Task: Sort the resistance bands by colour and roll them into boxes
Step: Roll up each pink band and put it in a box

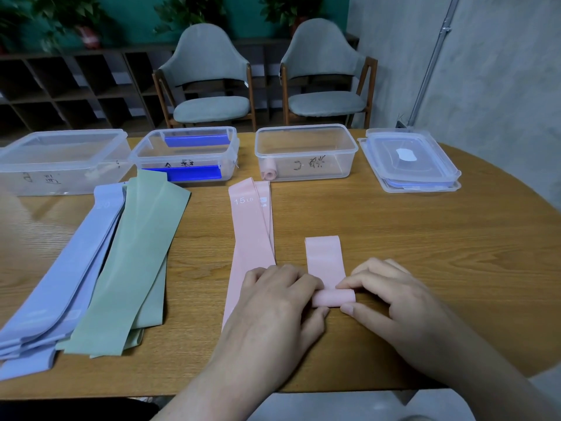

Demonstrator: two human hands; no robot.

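Note:
A pink band [324,262] lies flat near the table's front, its near end wound into a small roll [333,297]. My left hand [273,302] pinches the roll's left end and my right hand [391,296] pinches its right end. Two more pink bands [252,235] lie flat just to the left, partly under my left hand. Green bands [136,262] and lilac bands [69,275] lie in piles at the left. Behind stand three clear boxes: one at the left [60,162], a middle one [185,153] showing blue, and a right one [306,151] with a pink roll [269,173] inside.
A stack of clear lids [413,162] rests at the table's back right. The wooden table [425,238] curves away on the right. Two grey chairs [209,83] stand behind it, before dark shelving.

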